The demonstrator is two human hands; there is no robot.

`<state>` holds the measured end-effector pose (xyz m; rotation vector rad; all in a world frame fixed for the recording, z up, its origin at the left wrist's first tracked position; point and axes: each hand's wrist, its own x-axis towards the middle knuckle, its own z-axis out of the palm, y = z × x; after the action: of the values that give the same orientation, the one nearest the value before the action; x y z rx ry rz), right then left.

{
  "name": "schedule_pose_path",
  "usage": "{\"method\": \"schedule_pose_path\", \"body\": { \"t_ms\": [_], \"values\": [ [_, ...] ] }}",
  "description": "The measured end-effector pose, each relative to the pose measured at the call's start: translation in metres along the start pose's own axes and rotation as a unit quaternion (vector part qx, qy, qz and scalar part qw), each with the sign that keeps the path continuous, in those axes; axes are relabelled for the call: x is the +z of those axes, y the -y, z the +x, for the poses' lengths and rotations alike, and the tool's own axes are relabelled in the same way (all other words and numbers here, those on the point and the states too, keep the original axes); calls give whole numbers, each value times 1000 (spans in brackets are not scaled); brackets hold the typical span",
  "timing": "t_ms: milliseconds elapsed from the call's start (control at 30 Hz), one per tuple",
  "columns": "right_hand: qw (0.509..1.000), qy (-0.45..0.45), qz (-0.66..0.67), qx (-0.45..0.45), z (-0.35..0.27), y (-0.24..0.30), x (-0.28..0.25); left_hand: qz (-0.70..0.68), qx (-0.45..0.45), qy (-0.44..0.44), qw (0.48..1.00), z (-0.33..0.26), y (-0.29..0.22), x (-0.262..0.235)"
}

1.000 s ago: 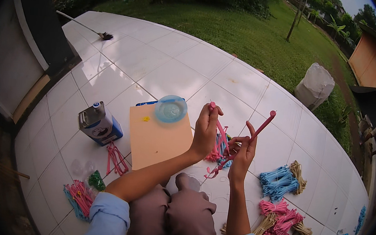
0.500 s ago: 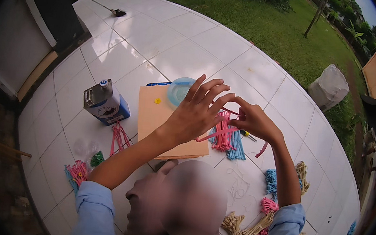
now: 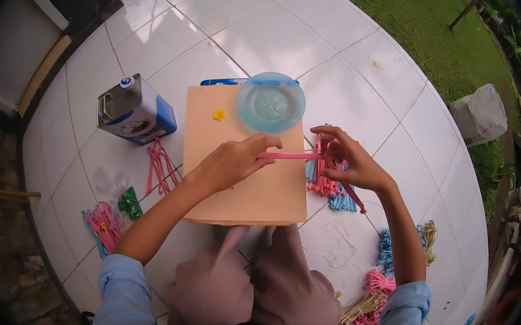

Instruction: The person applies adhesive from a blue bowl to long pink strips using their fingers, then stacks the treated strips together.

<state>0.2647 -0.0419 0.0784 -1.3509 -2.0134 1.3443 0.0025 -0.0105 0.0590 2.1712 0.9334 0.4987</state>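
Observation:
A narrow pink strip (image 3: 293, 156) runs nearly level between my two hands, above the right part of a tan board (image 3: 244, 192). My left hand (image 3: 225, 162) pinches one end of it over the board. Beyond the board's right edge, the fingers of my right hand (image 3: 362, 165) are closed on the strip, whose loose end hangs down from there. Behind and below my right hand lies a bundle of pink and light-blue strips (image 3: 322, 183). A clear blue bowl (image 3: 268, 125) sits on the board's far edge, near a small yellow flower-shaped piece (image 3: 219, 115).
A metal can (image 3: 141, 115) with a blue cap stands left of the board, beside loose pink strips (image 3: 159, 169). More pink strips (image 3: 103, 225) and a green packet (image 3: 130, 203) lie near left. Several bundles (image 3: 381, 281) and thin pale threads (image 3: 337, 247) lie right on the white tiles.
My hands have come down and spread apart, drawing the pink strip out straight between them. The view has tilted lower, showing more of the bowl and board.

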Motion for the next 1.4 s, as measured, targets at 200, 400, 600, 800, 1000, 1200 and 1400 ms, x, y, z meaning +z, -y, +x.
{"method": "schedule_pose_path", "body": {
  "t_ms": [200,400,600,800,1000,1200,1400],
  "values": [
    [986,-91,134,-37,30,-40,18,93,92,-122,984,-6,46,22],
    [984,-105,146,-14,45,-43,24,123,114,-154,974,0,58,22],
    [978,-163,122,-42,43,-59,33,141,109,-127,976,3,57,20],
    [953,-257,80,-142,40,-88,60,137,88,-135,977,3,60,24],
    [942,-261,40,-205,40,-101,67,149,91,-143,974,3,60,26],
    [934,-258,-119,-217,37,-77,55,140,96,-147,974,1,63,26],
    [933,-219,-209,-193,39,-60,49,144,82,-142,976,1,61,25]
  ]
}}
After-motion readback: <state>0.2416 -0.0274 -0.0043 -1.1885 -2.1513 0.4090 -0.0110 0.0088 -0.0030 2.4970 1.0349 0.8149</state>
